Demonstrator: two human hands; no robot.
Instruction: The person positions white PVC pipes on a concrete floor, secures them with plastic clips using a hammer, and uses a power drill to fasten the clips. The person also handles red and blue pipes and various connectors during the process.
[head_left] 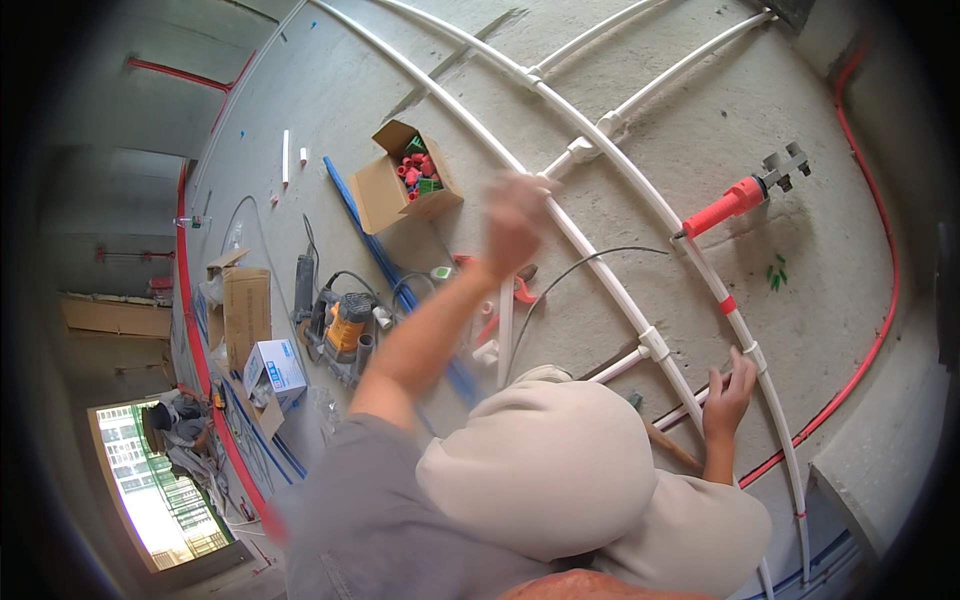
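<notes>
The left hand [515, 225] blurs by the inner white pipe [600, 268]; whether its fingers grip anything, I cannot tell. The right hand's [724, 405] fingers, loosely parted, are beside the outer white pipe [650, 192]. Beyond them, a red-handled tool [728, 207] could get knocked if that pipe jerks.

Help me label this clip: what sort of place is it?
Probably a building or renovation site: white pipes lie across a bare concrete floor, with a yellow power tool nearby.
</notes>
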